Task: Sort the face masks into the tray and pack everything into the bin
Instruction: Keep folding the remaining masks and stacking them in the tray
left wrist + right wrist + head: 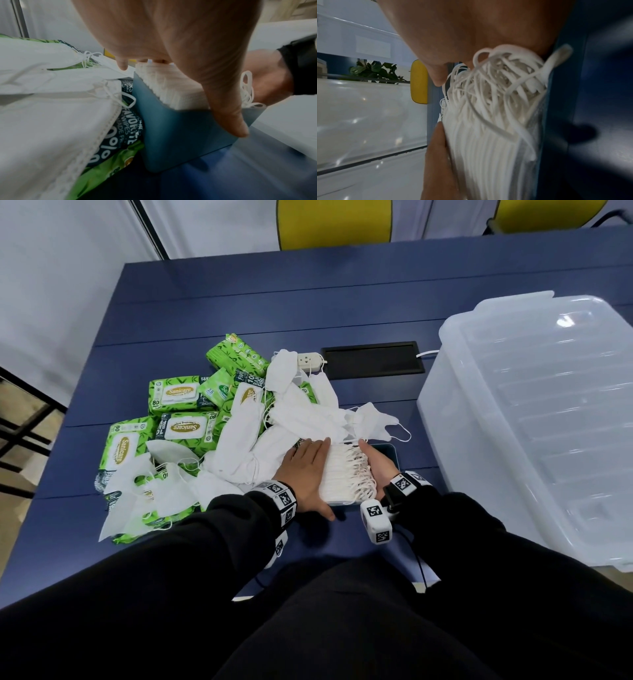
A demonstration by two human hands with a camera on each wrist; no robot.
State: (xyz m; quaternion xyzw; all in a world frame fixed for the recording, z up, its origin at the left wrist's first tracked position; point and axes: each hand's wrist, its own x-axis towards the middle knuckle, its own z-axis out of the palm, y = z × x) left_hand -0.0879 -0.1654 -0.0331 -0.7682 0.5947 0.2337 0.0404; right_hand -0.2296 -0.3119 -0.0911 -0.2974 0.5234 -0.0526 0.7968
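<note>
A thick stack of white face masks stands on edge in a small blue tray near the table's front edge. My left hand lies flat against the stack's left side, fingers straight, thumb down the tray's near wall. My right hand presses the stack's right side, where the ear loops bunch under its palm. The left wrist view shows the mask edges rising above the tray rim. Loose masks lie heaped just behind and to the left.
Several green wipes packs lie under and beside the loose masks at the left. A large clear plastic bin stands at the right. A white power strip and a black cable hatch sit behind the pile.
</note>
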